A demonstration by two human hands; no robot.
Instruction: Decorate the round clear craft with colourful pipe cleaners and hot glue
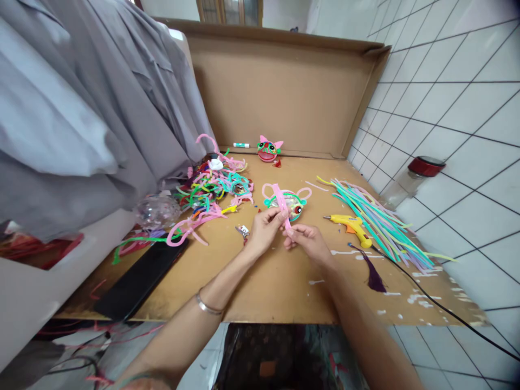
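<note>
Head view had my left hand, below a silver bangle, and my right hand both pinching a flat pink fuzzy strip. Level with them on the right lay a yellow glue gun. Just past my fingers, partly behind the strip, was a clear, green-edged animal head with pink loop ears; I couldn't tell whether my fingers touched it. Beyond, a tangled multicoloured heap of fuzzy stems sat left, and farthest, a red-mouthed, pink-eared head stood near the brown cardboard panel.
</note>
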